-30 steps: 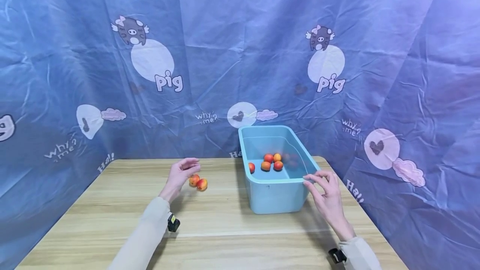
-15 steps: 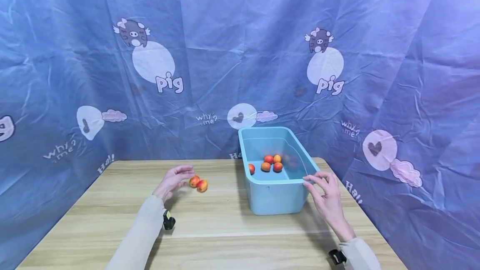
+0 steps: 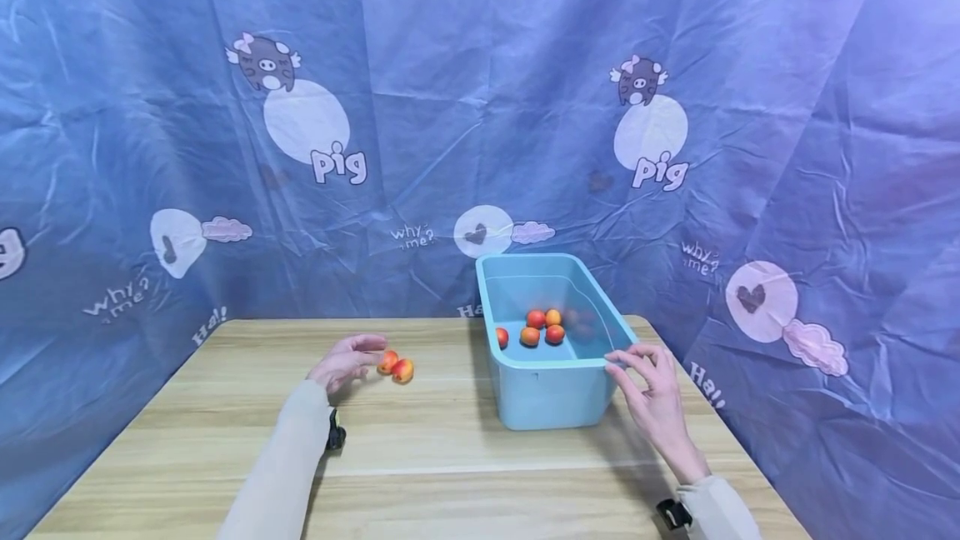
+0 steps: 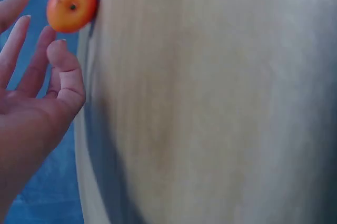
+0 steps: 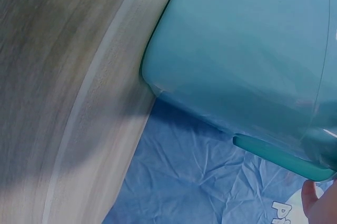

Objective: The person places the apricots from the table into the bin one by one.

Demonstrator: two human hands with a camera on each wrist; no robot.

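Two small round red-and-yellow fruits [image 3: 402,371] lie side by side on the wooden table; their exact kind is unclear. Just left of them is my left hand [image 3: 348,362], fingers loosely spread and bent, holding nothing. In the left wrist view one fruit [image 4: 72,7] appears just beyond the fingertips, and whether they touch cannot be told. At the near right corner of a light blue plastic bin [image 3: 555,398], my right hand [image 3: 656,398] pinches the rim between thumb and fingers. Only a bit of that hand [image 5: 321,205] enters the right wrist view.
Inside the bin sit several similar fruits [image 3: 530,337], one partly hidden by the left wall. The wooden table [image 3: 420,482] ends against a blue curtain [image 3: 420,148] printed with pigs, which hangs behind and at both sides.
My left hand has moved from above the two fruits to their left, slightly lower, its fingers spreading. The fruits and bin stay put, and my right hand keeps its place on the rim.
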